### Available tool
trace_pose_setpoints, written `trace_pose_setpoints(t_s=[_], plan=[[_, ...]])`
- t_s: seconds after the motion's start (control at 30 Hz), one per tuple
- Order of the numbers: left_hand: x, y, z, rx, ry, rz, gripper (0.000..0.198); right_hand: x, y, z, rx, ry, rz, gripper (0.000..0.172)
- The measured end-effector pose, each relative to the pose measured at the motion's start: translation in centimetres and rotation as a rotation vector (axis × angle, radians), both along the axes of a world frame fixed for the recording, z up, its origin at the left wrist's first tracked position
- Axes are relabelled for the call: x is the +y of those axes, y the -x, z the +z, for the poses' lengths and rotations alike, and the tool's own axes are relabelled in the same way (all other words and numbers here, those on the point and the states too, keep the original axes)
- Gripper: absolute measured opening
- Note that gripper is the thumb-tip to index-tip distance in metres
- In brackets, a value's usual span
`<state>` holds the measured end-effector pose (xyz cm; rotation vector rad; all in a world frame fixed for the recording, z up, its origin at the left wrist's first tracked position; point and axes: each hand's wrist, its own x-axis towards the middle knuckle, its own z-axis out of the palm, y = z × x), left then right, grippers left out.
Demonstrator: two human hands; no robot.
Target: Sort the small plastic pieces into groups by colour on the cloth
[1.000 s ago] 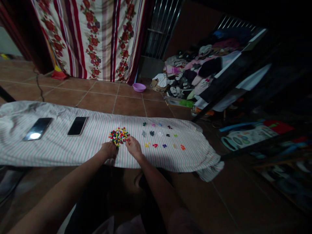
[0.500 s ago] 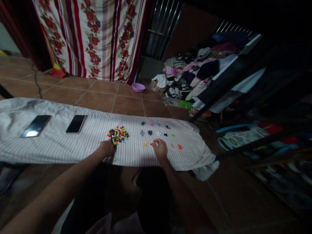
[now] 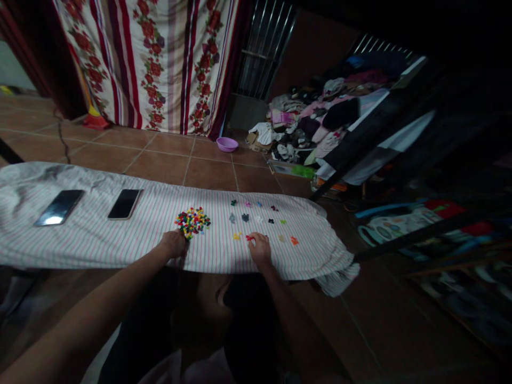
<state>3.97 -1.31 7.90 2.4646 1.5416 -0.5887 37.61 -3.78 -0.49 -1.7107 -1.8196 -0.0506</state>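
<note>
A heap of tiny mixed-colour pieces (image 3: 193,220) lies on a striped cloth (image 3: 216,256). At its near left edge rests my left hand (image 3: 174,244), its fingertips hidden by the hand and shadow. My right hand (image 3: 261,248) is low over the cloth, fingers bent together beside small red pieces (image 3: 249,237); whatever they pinch is too small to make out. Around it lie little colour groups: yellow pieces (image 3: 237,236) to the left, orange pieces (image 3: 294,240) and beige pieces (image 3: 281,238) to the right. Behind are grey pieces (image 3: 245,217), white pieces (image 3: 259,219) and lime pieces (image 3: 283,221).
Two phones, a larger one (image 3: 60,207) and a smaller one (image 3: 125,204), lie on the cloth at left. Beyond the table are a purple basin (image 3: 227,144) on the tiled floor, a floral curtain (image 3: 172,69) and a clothes pile (image 3: 312,117). A dark post (image 3: 340,181) stands at right.
My right hand has shifted slightly left and toward me, staying by the red pieces. My left hand remains at the heap's edge, nearly unmoved.
</note>
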Motion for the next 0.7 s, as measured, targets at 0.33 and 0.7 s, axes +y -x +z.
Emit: trace_pose_setpoints(t_s=[0.33,0.7], plan=[[0.2,0.1,-0.2,-0.005,0.006,-0.006,0.033,0.9,0.7,-0.9,-0.007,-0.007,-0.005,0.024],[0.3,0.1,-0.5,-0.017,0.007,0.021,0.035,1.2,0.4,-1.2,0.066,-0.017,0.002,0.024]])
